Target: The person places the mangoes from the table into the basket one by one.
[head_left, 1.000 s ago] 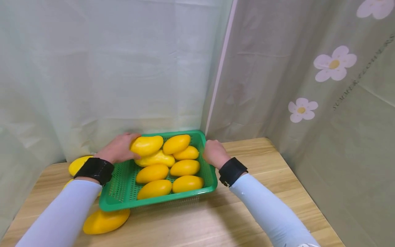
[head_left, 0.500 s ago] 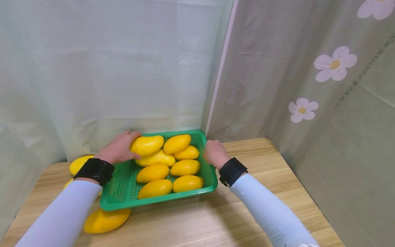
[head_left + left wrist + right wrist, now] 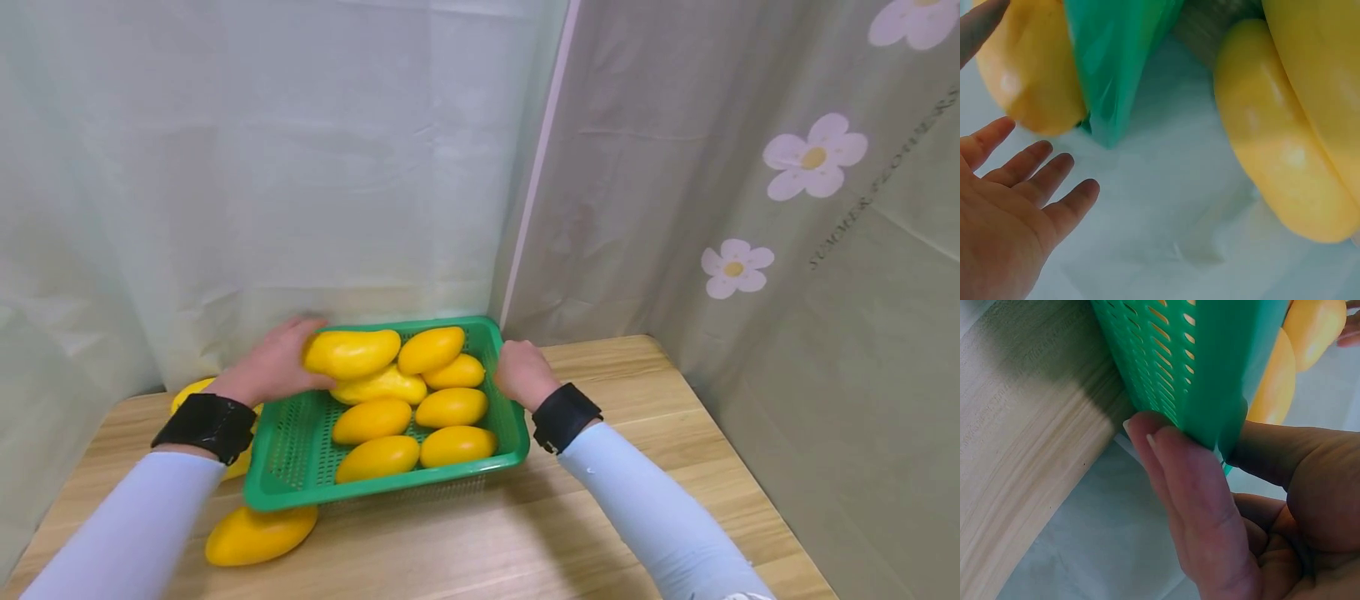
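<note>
A green plastic basket (image 3: pixel 322 497) holds several yellow mangoes. One mango (image 3: pixel 354 354) lies on top of others at the back left. My left hand (image 3: pixel 277 362) is beside that mango, over the basket's left rear corner; in the left wrist view its fingers (image 3: pixel 1075 203) are spread and fairly straight, with a gap between most of them and the fruit. At the basket's right side, my right hand (image 3: pixel 522 372) pinches the rim. The right wrist view shows the thumb inside and the fingers (image 3: pixel 1200 481) against the outer wall (image 3: pixel 1210 375).
Left of the basket, one mango (image 3: pixel 262 535) lies on the wooden table (image 3: pixel 645 508), with more mangoes partly hidden behind my left wrist. Pale curtains (image 3: pixel 300 167) hang right behind the table; a flower-printed one (image 3: pixel 750 375) is on the right.
My left hand has drawn slightly left, loosening from the top mango, which has tipped a little to the left. The right hand and basket stay nearly still.
</note>
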`<state>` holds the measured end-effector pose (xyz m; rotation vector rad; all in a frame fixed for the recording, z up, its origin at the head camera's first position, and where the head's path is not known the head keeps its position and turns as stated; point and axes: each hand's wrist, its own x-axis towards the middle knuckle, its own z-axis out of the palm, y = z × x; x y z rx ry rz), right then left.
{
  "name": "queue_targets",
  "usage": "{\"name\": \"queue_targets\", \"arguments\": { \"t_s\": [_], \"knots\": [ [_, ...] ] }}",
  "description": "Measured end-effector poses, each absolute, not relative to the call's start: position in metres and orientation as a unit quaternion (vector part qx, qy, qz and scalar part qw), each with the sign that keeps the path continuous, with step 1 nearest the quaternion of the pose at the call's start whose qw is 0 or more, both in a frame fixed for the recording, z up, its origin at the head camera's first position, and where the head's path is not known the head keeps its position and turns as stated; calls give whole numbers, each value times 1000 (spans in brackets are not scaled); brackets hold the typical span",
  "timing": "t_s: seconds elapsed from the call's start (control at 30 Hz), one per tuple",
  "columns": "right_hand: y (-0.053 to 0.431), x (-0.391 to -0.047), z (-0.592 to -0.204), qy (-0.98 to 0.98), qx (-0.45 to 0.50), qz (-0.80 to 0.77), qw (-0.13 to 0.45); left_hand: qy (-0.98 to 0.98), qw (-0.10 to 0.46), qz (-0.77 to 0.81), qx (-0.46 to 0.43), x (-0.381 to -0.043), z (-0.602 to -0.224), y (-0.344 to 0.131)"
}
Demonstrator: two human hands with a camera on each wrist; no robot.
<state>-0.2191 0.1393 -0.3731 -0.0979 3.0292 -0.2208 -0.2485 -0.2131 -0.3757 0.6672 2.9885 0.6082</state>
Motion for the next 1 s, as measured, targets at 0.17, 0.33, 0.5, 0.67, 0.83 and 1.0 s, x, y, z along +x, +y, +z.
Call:
{"name": "queue_targets", "arguments": {
  "t_s": [0.17, 0.33, 0.5, 0.67, 0.83, 1.0],
  "knots": [
    [139, -219, -374, 996, -33, -72, 47, 956, -10, 207, 207, -238, -360, -232],
    [141, -218, -374, 995, -42, -78, 38, 959, -27, 227, 167, -225, -345, -256],
    [141, -217, -373, 995, -43, -87, 39, 952, -90, 244, 161, -203, -348, -280],
    [142, -218, -374, 995, -34, -87, 44, 952, -122, 234, 157, -178, -368, -299],
    [141, -219, -375, 994, -36, -92, 42, 958, -141, 181, 173, -158, -395, -313],
    [140, -220, -377, 995, -37, -85, 42, 966, -119, 141, 179, -143, -415, -319]
  ]
}}
